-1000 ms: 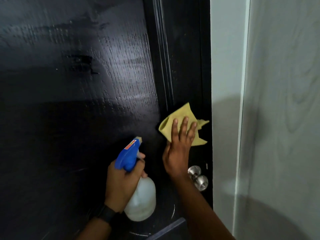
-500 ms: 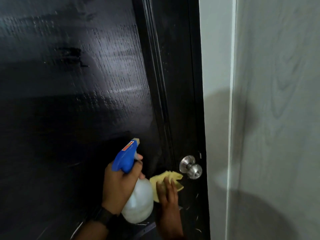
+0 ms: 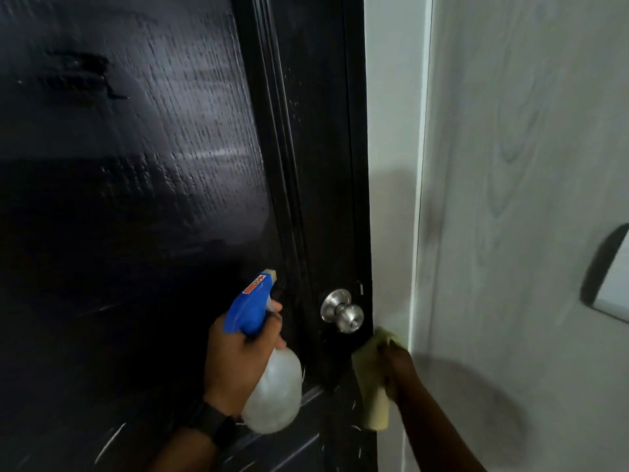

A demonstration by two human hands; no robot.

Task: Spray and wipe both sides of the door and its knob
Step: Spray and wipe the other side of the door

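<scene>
A black wooden door (image 3: 153, 165) fills the left and centre, with a silver round knob (image 3: 343, 311) near its right edge. My left hand (image 3: 238, 356) grips a spray bottle (image 3: 269, 369) with a blue trigger head and a clear body, its nozzle pointing up toward the door. My right hand (image 3: 396, 366) holds a yellow cloth (image 3: 369, 379) against the door's right edge, just below and right of the knob. The hand's fingers are mostly hidden behind the cloth and the door edge.
A pale wall strip (image 3: 391, 131) runs beside the door edge. A light grey wood-grain panel (image 3: 527, 199) fills the right side, with a white plate (image 3: 609, 277) on it at the far right. White streaks mark the lower door.
My right hand has carried the cloth from the door face left of the knob over to the door's right edge below the knob. The left hand with the bottle has barely moved.
</scene>
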